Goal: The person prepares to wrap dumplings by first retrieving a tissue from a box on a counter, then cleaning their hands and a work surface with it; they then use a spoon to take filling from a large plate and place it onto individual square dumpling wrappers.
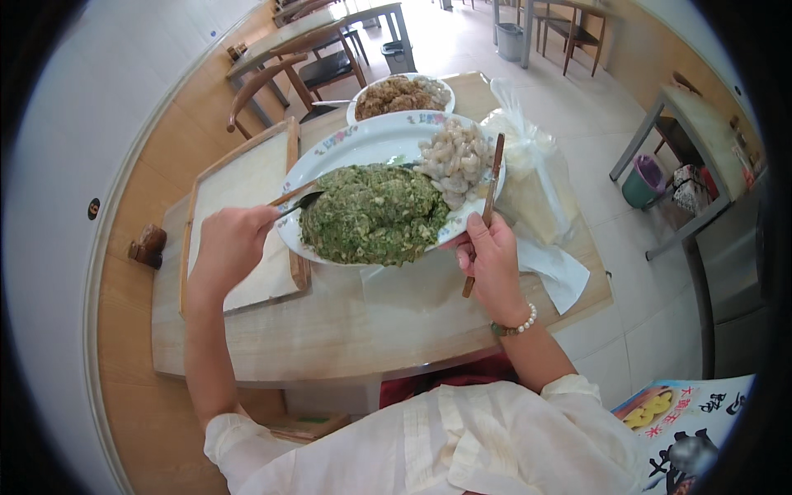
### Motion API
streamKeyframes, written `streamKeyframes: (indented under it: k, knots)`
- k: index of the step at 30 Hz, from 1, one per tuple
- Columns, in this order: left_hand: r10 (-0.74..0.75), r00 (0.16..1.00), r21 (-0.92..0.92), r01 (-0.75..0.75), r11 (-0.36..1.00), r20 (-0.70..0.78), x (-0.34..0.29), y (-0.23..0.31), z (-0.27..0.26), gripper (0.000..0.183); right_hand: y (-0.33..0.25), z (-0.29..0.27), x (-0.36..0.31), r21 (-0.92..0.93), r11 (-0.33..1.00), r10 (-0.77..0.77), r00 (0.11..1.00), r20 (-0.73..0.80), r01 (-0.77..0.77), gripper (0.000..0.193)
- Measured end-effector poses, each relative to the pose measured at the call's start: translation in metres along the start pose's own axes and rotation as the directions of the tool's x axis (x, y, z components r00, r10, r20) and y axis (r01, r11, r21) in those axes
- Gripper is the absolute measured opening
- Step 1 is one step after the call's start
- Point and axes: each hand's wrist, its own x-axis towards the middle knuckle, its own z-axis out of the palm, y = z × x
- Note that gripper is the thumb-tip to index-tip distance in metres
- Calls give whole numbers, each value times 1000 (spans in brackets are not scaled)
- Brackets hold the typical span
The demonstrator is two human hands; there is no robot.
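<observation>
The left hand is grasping a spoon, which is touching the left edge of the green filling. The right hand is gripping the rim of the plate along with a wooden stick. The filling is lying on this plate, over the bench. Good handling probably means keeping the plate level, taking small scoops and keeping the stick clear of the shrimp.

The left hand is closed, back upward, and angled inward from the left forearm. The right hand has its thumb extended forward; the right forearm slants inward.
</observation>
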Motion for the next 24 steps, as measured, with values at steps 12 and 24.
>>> streamKeyframes:
  k: [12,24]
  knots:
    - [291,956,-802,-158,576,21,56,123,-29,22,-73,47,16,295,847,-428,896,-116,443,29]
    - [141,964,-22,-150,988,-225,168,7,-10,29,-75,-11,21,-71,916,-391,919,50,394,35]
